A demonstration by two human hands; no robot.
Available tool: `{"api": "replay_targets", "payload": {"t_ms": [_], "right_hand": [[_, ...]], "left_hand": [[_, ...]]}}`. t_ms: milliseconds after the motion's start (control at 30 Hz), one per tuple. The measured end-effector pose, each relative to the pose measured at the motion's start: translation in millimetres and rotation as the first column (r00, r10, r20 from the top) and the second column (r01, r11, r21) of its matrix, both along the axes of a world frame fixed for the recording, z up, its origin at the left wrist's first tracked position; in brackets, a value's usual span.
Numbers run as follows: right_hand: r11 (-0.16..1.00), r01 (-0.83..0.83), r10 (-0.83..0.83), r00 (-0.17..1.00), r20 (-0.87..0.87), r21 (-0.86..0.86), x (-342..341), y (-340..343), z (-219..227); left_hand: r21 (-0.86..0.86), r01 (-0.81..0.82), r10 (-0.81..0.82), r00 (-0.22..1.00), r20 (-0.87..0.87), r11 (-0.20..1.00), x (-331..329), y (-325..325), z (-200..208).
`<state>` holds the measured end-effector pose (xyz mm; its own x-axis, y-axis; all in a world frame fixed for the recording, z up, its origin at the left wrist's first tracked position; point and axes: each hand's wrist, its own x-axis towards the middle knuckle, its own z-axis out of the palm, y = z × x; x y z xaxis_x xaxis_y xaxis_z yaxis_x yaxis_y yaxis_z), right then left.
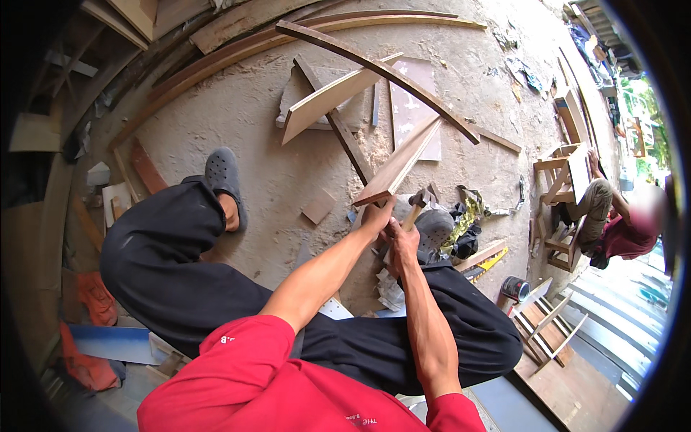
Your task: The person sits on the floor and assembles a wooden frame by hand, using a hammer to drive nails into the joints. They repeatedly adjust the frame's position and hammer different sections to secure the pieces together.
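My left hand (375,217) is closed on the near end of a wooden plank (400,165), which slants up and away from me. Just to the right, my right hand (403,243) grips a hammer (412,216) by its wooden handle, with the dark head close beside the plank's end. The plank's far end lies by a long dark wooden strip (374,66). Another flat board (337,95) rests across a second dark strip (332,119) beyond my hands. A small square wood piece (319,207) lies on the floor left of my left hand.
A crumpled gold wrapper (469,210), a yellow-and-black tool (486,265) and a paint can (515,288) lie to the right. Farther right, another person (626,229) sits by a wooden stool (568,173). Long beams (216,68) line the far left. My feet in grey clogs flank the work.
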<state>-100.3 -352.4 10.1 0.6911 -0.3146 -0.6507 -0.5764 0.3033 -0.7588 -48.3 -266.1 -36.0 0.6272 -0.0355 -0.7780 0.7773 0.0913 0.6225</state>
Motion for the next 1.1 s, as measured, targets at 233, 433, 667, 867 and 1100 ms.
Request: {"api": "replay_targets", "payload": {"t_ms": [233, 433, 667, 867, 1100], "right_hand": [[0.965, -0.049, 0.067, 0.996, 0.062, -0.256, -2, -38, -35], [0.867, -0.182, 0.226, 0.973, 0.041, -0.465, 19, -63, -37], [0.896, -0.217, 0.246, 0.969, 0.025, -0.387, 32, -69, -21], [0.895, -0.222, 0.246, 0.969, 0.013, -0.386, 43, -76, -11], [0.818, -0.367, 0.392, 0.919, -0.038, -0.443, 77, -122, 19]], "left_hand": [[0.414, 0.645, -0.737, 0.669, 0.099, 0.642, -8, 137, -23], [0.916, -0.002, -0.427, 0.884, 0.189, 0.4, 110, 296, -13], [0.993, -0.023, -0.983, 0.144, 0.114, 0.112, 249, 267, 29], [0.99, 0.135, -0.999, -0.022, -0.03, -0.032, 298, 242, -6], [0.997, -0.073, -0.989, -0.145, -0.022, -0.011, 276, 254, 0]]}}
